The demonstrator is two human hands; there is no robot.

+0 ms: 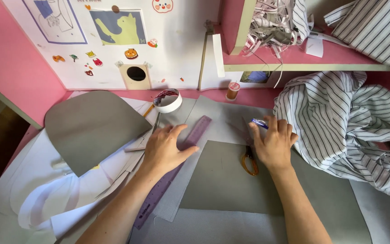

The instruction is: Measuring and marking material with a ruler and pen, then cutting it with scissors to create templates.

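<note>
My left hand (165,147) lies flat with spread fingers on a translucent purple ruler (196,132) that runs diagonally across light grey fabric (224,117). My right hand (274,142) rests on the same fabric and holds a blue pen (260,123) between its fingers. Under that hand lie scissors with orange handles (249,163), partly hidden. A darker grey fabric piece (231,180) lies between my forearms.
A curved grey pattern piece (91,126) and white paper (37,180) lie to the left. A white tape roll (168,100) and a thread spool (233,90) stand at the back. Striped shirt cloth (339,117) is heaped on the right. Pink walls and a shelf (294,67) close the back.
</note>
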